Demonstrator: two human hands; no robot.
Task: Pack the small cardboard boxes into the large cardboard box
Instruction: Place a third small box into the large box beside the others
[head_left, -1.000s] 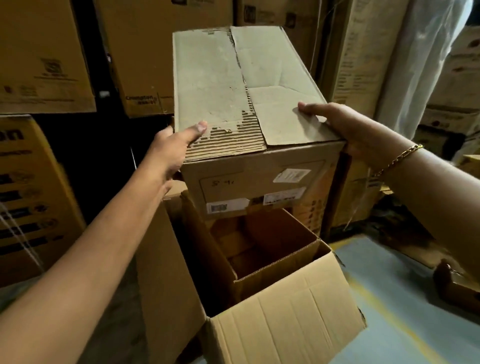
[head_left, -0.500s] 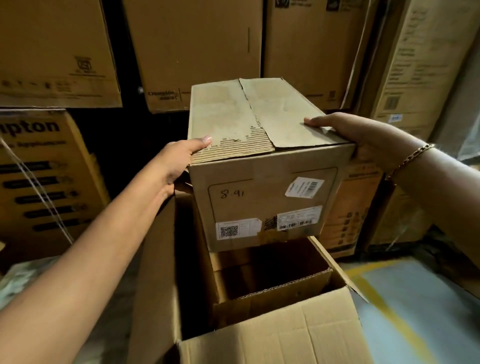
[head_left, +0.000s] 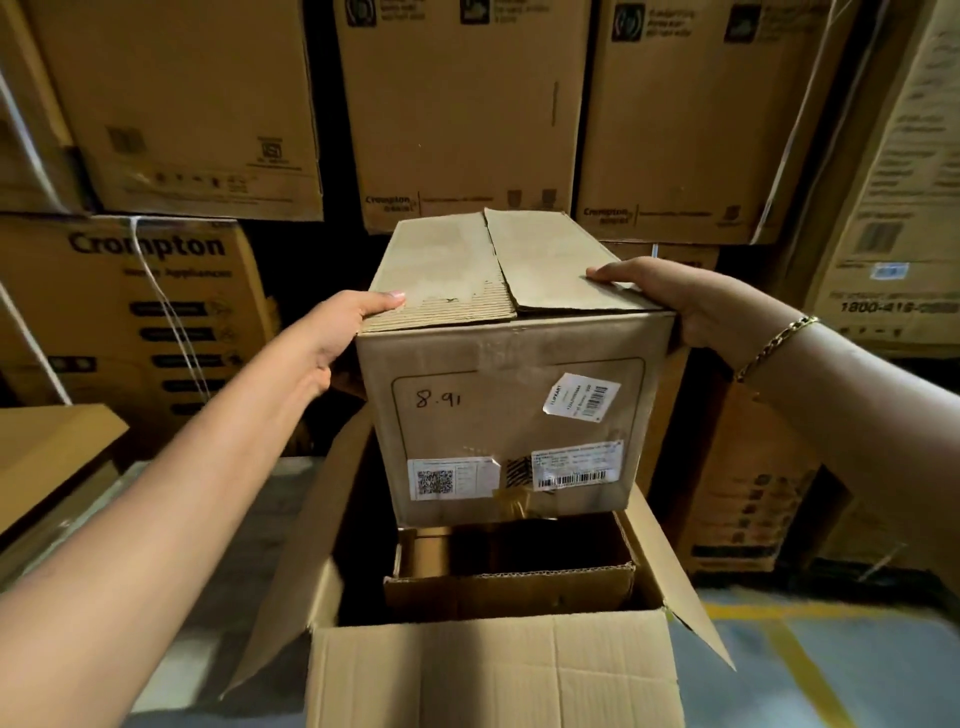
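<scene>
The small cardboard box (head_left: 511, 415), marked "8.91", is gripped at its upper side edges by the left hand (head_left: 343, 327) and right hand (head_left: 691, 301), most fingers hidden behind it, and is held over the open large cardboard box (head_left: 493, 675), whose dim interior is partly blocked.

This is a warehouse or stockroom. Large printed cartons (head_left: 457, 114) are stacked into a wall from 9 to 3 o'clock, several marked "Crompton". One carton at 9 o'clock (head_left: 88, 291) is bound with white strapping (head_left: 162, 299). At 5 o'clock the grey floor (head_left: 893, 675) has painted yellow lines (head_left: 802, 670). At centre, a small cardboard box (head_left: 483, 364) bears barcode shipping labels (head_left: 576, 470) and a handwritten "8.91".
</scene>
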